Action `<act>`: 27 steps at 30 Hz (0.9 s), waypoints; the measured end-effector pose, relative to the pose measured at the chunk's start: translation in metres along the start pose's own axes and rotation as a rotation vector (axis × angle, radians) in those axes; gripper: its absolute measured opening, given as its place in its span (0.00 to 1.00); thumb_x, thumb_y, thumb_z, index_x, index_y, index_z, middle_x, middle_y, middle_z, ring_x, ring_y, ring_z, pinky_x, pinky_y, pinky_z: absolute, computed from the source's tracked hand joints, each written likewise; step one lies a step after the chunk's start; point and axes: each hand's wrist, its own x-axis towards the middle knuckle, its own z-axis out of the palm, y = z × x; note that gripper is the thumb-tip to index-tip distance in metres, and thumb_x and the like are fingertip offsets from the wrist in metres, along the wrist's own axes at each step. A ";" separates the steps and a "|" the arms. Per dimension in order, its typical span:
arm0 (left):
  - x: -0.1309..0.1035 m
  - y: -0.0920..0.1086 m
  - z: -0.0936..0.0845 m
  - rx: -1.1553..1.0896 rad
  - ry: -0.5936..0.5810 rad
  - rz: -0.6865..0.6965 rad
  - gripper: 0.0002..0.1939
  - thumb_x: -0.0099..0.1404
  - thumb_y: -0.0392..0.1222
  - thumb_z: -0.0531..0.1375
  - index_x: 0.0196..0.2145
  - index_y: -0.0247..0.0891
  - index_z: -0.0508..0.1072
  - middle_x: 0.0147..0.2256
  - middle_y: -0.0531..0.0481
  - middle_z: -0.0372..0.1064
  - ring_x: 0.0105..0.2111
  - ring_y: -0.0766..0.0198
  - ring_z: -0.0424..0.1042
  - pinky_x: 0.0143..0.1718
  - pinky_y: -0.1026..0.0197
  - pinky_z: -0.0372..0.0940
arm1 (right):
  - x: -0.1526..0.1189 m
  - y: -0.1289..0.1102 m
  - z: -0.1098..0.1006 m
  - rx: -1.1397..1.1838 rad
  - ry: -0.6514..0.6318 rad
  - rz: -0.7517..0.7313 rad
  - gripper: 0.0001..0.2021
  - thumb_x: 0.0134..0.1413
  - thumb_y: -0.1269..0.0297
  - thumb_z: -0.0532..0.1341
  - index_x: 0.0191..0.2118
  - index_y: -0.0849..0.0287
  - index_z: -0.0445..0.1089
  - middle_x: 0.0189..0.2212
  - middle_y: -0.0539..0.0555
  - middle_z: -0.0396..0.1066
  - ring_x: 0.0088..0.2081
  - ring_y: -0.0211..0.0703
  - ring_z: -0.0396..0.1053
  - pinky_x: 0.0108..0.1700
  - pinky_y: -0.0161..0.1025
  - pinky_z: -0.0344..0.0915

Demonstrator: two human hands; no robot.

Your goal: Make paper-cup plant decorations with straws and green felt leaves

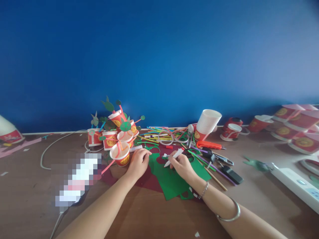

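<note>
Head view: had a white marker (177, 153) pinched in right hand (183, 166), tip down over green paper (171, 186). Had left hand (139, 161) loosely curled near a cup (123, 160), couldn't tell if gripping anything. Risked skidding unpinned paper by pressing hard, or nudging the cup over.

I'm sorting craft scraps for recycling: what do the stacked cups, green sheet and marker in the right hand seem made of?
Stacked cups: probably smooth paper; thin nested rims and red printing suggest it.
Green sheet: likely matte paper or thin card; flat, with cut-out edges.
Marker in the right hand: probably smooth plastic, judging by its white barrel and red end.
</note>
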 end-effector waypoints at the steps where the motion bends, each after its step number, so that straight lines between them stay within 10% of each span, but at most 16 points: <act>1: 0.000 0.000 0.000 0.000 -0.001 -0.002 0.10 0.62 0.32 0.51 0.31 0.40 0.72 0.33 0.49 0.73 0.38 0.59 0.70 0.44 0.54 0.64 | 0.000 -0.001 0.000 -0.003 -0.001 -0.002 0.15 0.51 0.56 0.55 0.20 0.58 0.62 0.14 0.49 0.65 0.18 0.36 0.61 0.21 0.32 0.56; 17: 0.000 0.000 0.000 -0.014 -0.008 -0.017 0.10 0.62 0.32 0.51 0.31 0.40 0.72 0.33 0.49 0.73 0.38 0.59 0.69 0.45 0.53 0.63 | 0.001 -0.002 -0.001 0.099 0.057 -0.022 0.13 0.53 0.54 0.56 0.27 0.58 0.64 0.19 0.50 0.69 0.23 0.38 0.65 0.25 0.33 0.58; 27: 0.000 0.000 0.000 0.000 -0.008 -0.031 0.11 0.61 0.33 0.51 0.31 0.40 0.72 0.33 0.49 0.73 0.39 0.59 0.69 0.44 0.53 0.63 | -0.008 -0.014 -0.001 0.155 -0.206 -0.040 0.13 0.51 0.54 0.58 0.30 0.60 0.65 0.23 0.52 0.72 0.24 0.38 0.66 0.25 0.33 0.58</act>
